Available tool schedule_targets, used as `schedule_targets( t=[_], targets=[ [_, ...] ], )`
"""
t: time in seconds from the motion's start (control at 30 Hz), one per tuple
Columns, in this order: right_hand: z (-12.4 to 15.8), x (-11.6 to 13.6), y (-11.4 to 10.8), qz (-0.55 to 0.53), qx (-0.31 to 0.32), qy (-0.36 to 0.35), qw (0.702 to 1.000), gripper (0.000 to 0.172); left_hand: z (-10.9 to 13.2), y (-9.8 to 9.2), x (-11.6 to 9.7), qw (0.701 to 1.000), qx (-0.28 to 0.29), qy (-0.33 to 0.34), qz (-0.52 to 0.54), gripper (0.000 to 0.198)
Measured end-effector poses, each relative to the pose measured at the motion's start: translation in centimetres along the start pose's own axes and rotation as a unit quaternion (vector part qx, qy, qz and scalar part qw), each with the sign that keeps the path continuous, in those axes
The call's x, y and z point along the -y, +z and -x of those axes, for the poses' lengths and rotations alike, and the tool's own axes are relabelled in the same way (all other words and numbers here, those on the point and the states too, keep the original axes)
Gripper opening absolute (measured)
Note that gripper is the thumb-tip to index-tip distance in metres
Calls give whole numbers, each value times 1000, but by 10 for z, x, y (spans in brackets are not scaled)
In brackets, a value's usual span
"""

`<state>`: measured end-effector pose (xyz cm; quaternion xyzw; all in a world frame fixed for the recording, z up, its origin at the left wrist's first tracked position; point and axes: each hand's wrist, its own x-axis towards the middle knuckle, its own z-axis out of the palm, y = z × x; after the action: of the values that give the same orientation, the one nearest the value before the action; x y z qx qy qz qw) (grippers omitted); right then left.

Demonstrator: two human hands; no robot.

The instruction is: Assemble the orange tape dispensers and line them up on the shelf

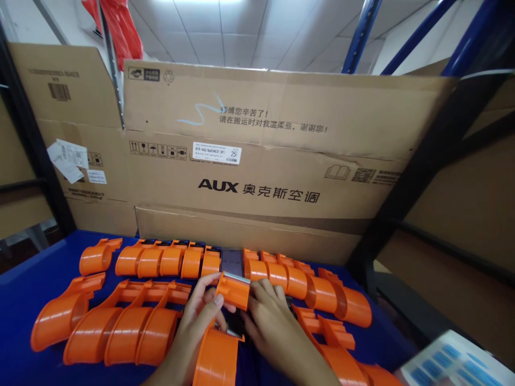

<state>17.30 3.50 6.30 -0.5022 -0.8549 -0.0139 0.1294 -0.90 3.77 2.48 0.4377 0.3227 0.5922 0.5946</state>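
Note:
My left hand (200,311) is closed on an orange tape dispenser (233,294), thumb on its front face, fingers behind. A serrated metal blade runs along its top edge. My right hand (273,319) is bent against the dispenser's right end, its fingers curled and partly hidden; what they pinch cannot be made out. Below the hands is an orange tape dispenser drum (217,359) with a metal strip at its top. Whether it is joined to the held part is unclear.
Rows of orange tape dispensers (90,332) lie left and right on the blue surface (24,300). A dark block (232,262) stands between the back rows. A cardboard panel (257,166) closes off the back. A white-and-blue box (454,362) sits front right, beside a dark post (406,182).

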Motion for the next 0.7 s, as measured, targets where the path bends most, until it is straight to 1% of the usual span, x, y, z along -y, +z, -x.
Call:
schedule_targets(
  t=[0.13, 0.2, 0.33, 0.43, 0.5, 0.6, 0.7],
  targets=[
    [0, -1, -4, -16, 13, 5, 1000, 18, 1, 0, -3, 1000, 14, 1, -1, 60],
    [1, -1, -4, -26, 25, 11, 999, 20, 1, 1, -4, 1000, 10, 3, -2, 59],
    [-1, 0, -1, -32, 30, 18, 999, 29, 4, 5, -6, 1000, -1, 6, -2, 58],
    [-3, 2, 3, -20, 27, 1, 999, 35, 8, 8, -10, 1000, -3, -8, -3, 54],
    [-3, 3, 4, -15, 23, -10, 1000, 37, 10, 10, -13, 1000, -4, -14, -7, 51],
    [-2, 4, 1, -18, 2, -15, 1000, 33, 12, 11, -16, 1000, -4, -16, -7, 49],
    [-1, 0, -3, -35, -30, -3, 999, 19, 14, 11, -17, 1000, -7, -23, 4, 50]
  ],
)
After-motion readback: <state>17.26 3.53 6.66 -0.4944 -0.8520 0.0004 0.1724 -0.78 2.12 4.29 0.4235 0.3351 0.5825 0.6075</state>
